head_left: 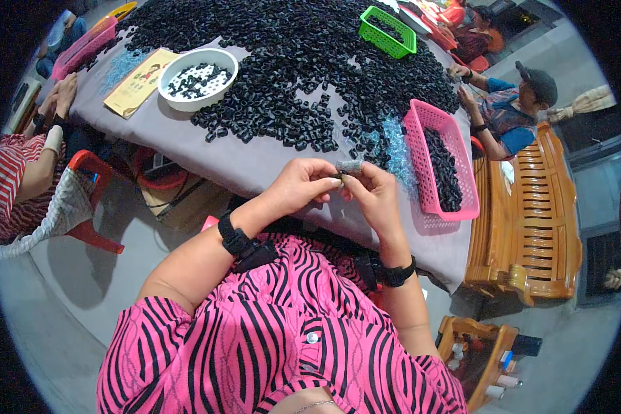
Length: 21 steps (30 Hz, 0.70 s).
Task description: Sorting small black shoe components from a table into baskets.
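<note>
Over the near edge of the table, my left hand (300,185) and my right hand (375,194) meet fingertip to fingertip. Both are closed in a pinch on a small dark piece (339,176), mostly hidden by the fingers. Grey wrapping (350,166) covers the tip of my right index finger. Just beyond my hands spreads a heap of small black plastic pieces (276,103). Pale blue clear scraps (395,155) lie to the right of my right hand, beside a pink basket (415,165) holding more black pieces.
A white round basin (199,103) with some black pieces stands at left on a yellow printed booklet (127,96). A green basket (366,31) sits at the far right. People work at both sides. Right of the table is a wooden bench (531,228); at left, a red stool (100,228).
</note>
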Each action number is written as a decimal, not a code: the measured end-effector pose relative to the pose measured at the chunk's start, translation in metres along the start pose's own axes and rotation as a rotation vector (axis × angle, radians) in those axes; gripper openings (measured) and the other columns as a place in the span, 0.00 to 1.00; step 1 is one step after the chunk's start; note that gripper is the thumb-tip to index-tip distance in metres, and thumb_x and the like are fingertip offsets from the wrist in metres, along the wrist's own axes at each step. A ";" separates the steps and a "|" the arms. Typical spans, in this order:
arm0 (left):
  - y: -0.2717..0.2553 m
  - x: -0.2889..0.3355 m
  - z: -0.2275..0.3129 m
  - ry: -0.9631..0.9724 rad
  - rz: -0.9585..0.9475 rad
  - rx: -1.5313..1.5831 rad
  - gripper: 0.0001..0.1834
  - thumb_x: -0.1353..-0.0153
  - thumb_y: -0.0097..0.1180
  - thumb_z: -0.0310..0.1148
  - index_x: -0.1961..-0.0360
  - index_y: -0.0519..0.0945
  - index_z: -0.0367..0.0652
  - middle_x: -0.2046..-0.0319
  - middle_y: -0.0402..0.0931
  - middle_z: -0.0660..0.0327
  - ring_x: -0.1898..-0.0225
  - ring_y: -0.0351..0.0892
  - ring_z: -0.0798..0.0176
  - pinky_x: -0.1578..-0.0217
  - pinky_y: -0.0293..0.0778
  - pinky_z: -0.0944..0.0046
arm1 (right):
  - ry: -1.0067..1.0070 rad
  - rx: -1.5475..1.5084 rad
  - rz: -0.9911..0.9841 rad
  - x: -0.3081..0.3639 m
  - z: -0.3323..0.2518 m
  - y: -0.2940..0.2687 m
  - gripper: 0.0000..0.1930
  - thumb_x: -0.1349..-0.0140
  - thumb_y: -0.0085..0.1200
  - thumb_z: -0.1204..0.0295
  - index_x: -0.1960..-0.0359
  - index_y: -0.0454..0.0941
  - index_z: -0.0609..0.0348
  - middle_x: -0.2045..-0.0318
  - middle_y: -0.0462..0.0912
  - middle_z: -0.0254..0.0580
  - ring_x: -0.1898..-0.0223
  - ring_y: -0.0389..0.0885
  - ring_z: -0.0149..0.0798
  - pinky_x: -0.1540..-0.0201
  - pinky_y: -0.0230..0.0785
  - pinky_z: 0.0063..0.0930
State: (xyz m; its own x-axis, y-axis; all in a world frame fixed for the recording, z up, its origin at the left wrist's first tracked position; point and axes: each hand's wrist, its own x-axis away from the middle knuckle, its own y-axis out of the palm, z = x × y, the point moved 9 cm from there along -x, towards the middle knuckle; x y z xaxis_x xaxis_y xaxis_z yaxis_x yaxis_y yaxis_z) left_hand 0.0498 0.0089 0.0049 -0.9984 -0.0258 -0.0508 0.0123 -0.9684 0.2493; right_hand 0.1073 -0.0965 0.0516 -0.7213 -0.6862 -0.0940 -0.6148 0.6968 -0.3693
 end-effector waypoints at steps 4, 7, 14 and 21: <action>0.001 -0.001 0.000 0.002 -0.008 0.008 0.08 0.37 0.54 0.30 0.61 0.80 0.37 0.70 0.80 0.67 0.74 0.74 0.78 0.73 0.73 0.76 | -0.021 -0.029 0.012 0.004 -0.012 0.002 0.04 0.42 0.55 0.78 0.67 0.77 0.66 0.75 0.80 0.33 0.73 0.78 0.24 0.71 0.69 0.19; 0.000 0.000 0.001 0.008 0.006 0.016 0.08 0.37 0.54 0.30 0.62 0.80 0.36 0.69 0.81 0.65 0.75 0.74 0.78 0.74 0.73 0.76 | -0.050 0.045 0.059 0.003 -0.011 0.001 0.04 0.42 0.55 0.78 0.67 0.77 0.67 0.74 0.80 0.35 0.72 0.78 0.26 0.70 0.70 0.20; -0.006 -0.004 -0.006 0.025 -0.002 0.059 0.08 0.36 0.54 0.31 0.62 0.80 0.37 0.69 0.80 0.65 0.75 0.75 0.77 0.73 0.74 0.76 | -0.197 0.252 0.157 -0.001 -0.013 0.000 0.05 0.46 0.56 0.78 0.70 0.73 0.67 0.76 0.74 0.46 0.76 0.75 0.36 0.71 0.67 0.29; -0.006 -0.001 -0.002 0.018 0.031 0.084 0.08 0.37 0.55 0.30 0.62 0.80 0.37 0.71 0.80 0.66 0.75 0.76 0.76 0.73 0.74 0.75 | -0.155 0.252 0.102 0.001 -0.022 0.002 0.05 0.46 0.56 0.79 0.71 0.74 0.67 0.77 0.74 0.46 0.75 0.76 0.40 0.72 0.67 0.29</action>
State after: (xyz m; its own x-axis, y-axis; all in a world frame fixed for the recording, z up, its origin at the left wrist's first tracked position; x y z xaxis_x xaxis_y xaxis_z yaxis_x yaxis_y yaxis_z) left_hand 0.0510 0.0140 0.0015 -0.9965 -0.0601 -0.0589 0.0373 -0.9428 0.3314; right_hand 0.0983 -0.0918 0.0709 -0.7062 -0.6522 -0.2755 -0.4292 0.7038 -0.5661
